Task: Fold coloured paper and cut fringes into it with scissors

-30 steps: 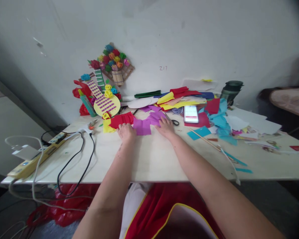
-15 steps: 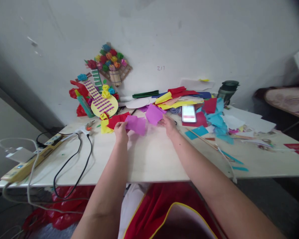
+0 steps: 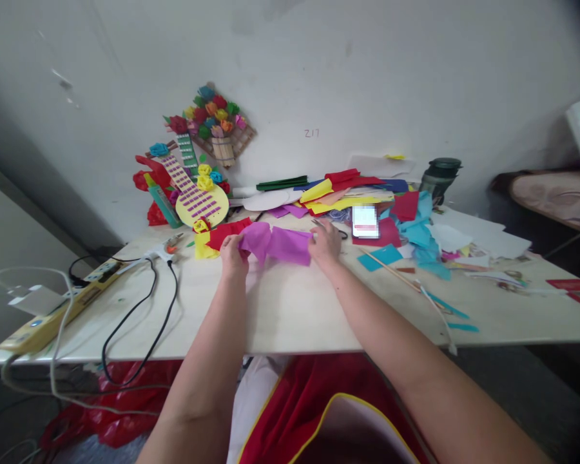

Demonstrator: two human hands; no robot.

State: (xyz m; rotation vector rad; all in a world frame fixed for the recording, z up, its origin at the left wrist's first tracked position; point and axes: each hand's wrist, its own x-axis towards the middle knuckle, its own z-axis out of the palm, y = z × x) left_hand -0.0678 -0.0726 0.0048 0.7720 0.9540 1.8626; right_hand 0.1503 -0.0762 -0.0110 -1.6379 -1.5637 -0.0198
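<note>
Both hands hold purple paper pieces (image 3: 280,243) a little above the pale table (image 3: 290,309). My left hand (image 3: 232,253) pinches the left end, just in front of red paper sheets (image 3: 227,232). The right end is gripped by my right hand (image 3: 325,245), its fingers closed on the paper. Black-handled scissors (image 3: 341,233) lie just behind my right hand. More purple scraps (image 3: 290,211) rest on the table farther back.
A yellow paper guitar (image 3: 196,193) and a paper-flower craft (image 3: 217,125) lean on the wall. Coloured paper piles (image 3: 357,193), a phone (image 3: 366,221) and a dark bottle (image 3: 439,177) fill the back right. A power strip (image 3: 53,312) with cables lies at the left edge.
The purple pieces lay flat under both hands; they have been lifted off the table and drawn together between my hands. The view shifted slightly.
</note>
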